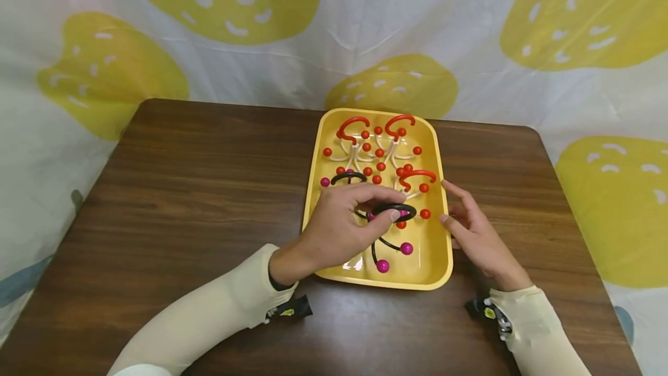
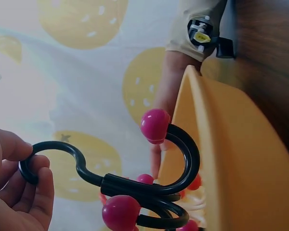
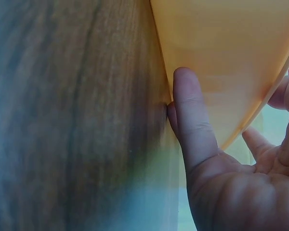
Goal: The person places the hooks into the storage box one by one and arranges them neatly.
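My left hand (image 1: 341, 219) pinches the curled top of a black multi-arm hook (image 2: 123, 185) between thumb and fingers. Magenta balls cap its bent arms, and it is over the near part of a yellow tray (image 1: 429, 257). In the left wrist view, the hook extends rightward from the fingertips toward the tray wall. At the tray's right side, my right hand (image 1: 477, 239) touches the rim. The right wrist view shows one of its fingers (image 3: 195, 115) straight along the outer wall.
Several red-topped hooks (image 1: 353, 122) with white arms and red balls fill the far part and right side of the tray. Another black hook (image 1: 348, 176) is at its left. The tray stands on a dark wooden table (image 1: 209, 190), before a patterned cloth (image 1: 292, 68).
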Motion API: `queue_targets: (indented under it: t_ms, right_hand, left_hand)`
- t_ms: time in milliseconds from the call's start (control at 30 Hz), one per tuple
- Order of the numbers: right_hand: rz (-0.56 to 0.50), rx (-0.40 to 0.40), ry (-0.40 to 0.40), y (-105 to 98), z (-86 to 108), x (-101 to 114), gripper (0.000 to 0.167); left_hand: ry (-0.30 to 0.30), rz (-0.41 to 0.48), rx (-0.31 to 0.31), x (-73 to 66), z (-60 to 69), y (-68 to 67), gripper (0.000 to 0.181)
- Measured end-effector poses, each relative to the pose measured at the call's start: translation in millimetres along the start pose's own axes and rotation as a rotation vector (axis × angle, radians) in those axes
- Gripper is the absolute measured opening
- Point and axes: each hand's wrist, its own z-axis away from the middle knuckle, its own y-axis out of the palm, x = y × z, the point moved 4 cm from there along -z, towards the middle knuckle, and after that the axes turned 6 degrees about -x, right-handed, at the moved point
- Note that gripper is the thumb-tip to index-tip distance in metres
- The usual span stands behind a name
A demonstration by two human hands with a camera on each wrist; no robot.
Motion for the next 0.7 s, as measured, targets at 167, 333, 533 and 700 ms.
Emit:
queue_targets:
  t_ms: [167, 333, 533, 700]
  right_hand:
    - [0.01, -0.001, 0.0, -0.5, 0.1, 0.5, 0.069]
    - [-0.007, -0.002, -0.003, -0.5, 0.2, 0.5, 0.068]
    - [-0.025, -0.002, -0.006, 0.1, 0.3, -0.6, 0.068]
    - [-0.033, 0.001, -0.001, 0.6, 0.4, -0.5, 0.068]
  left_hand:
    - [-0.064, 0.037, 0.046, 8.6, 2.7, 5.1, 0.023]
    - [-0.11, 0.063, 0.082, 16.8, 6.0, 9.4, 0.023]
    - [-0.137, 0.08, 0.102, 26.3, 11.3, 14.8, 0.021]
    - [-0.155, 0.075, 0.116, 33.2, 15.1, 17.4, 0.02]
